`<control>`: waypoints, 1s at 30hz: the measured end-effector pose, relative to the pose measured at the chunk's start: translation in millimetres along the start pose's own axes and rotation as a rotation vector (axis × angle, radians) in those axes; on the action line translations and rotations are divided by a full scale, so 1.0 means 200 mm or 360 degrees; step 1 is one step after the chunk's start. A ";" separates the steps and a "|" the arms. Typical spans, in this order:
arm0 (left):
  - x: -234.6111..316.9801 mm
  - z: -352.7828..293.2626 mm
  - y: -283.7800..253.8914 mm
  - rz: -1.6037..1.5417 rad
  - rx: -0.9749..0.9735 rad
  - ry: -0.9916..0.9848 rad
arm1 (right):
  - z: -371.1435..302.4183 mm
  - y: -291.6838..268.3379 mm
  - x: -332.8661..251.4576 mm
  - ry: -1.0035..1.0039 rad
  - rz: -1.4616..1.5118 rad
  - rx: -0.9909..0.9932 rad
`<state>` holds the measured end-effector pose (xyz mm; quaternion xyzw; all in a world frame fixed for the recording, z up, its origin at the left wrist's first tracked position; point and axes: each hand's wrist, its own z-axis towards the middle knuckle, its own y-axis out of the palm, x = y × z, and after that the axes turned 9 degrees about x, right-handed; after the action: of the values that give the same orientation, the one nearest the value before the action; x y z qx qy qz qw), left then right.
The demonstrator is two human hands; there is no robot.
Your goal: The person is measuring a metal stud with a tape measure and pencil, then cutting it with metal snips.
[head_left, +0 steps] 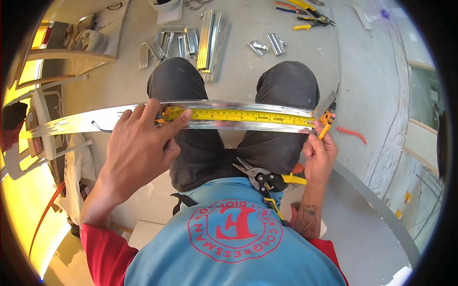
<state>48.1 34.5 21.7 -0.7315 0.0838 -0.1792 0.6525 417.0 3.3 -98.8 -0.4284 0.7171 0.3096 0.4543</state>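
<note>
A long shiny metal channel (71, 123) lies across my knees. Along its inside stretches a yellow tape measure (229, 116), its blade reaching toward the right end. My left hand (138, 138) is closed around the channel's near edge at the tape's left part, thumb on the blade; the palm hides most of the tape's case. At the channel's right end, my right hand (320, 150) pinches a yellow-orange pen-like tool (326, 127), fingers also touching the channel's edge. Tin snips (267, 180) with black and yellow handles rest on my lap, jaws pointing up and left.
Cut metal channel pieces (210, 43) lie in a pile beyond my knees, with short offcuts (275, 44) to the right. Pliers and snips (312, 19) lie at the far right. A red-orange strip (352, 135) is beside my right hand. Another person (13, 125) is partly visible at the left edge.
</note>
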 end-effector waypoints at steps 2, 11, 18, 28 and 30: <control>0.00 0.00 0.00 0.0011 -0.0032 -0.0023 | 0.01 0.01 0.00 -0.0064 -0.0002 -0.0002; 0.02 -0.01 0.04 0.0064 0.0025 -0.0025 | 0.02 -0.02 0.03 -0.0045 0.0022 -0.0019; 0.05 -0.01 0.04 0.0078 0.0020 -0.0068 | 0.02 -0.04 -0.01 -0.0048 0.0091 -0.0096; 0.04 -0.02 0.06 0.0057 0.0051 -0.0059 | 0.07 -0.15 -0.27 -0.0867 0.0365 0.0080; 0.04 -0.02 0.05 0.0073 0.0052 -0.0062 | 0.03 -0.14 -0.35 -0.0884 0.0433 -0.0227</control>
<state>55.5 26.6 13.5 -0.7220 0.0849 -0.1514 0.6698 459.7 19.1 -39.0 -0.2585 0.5927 0.5222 0.5561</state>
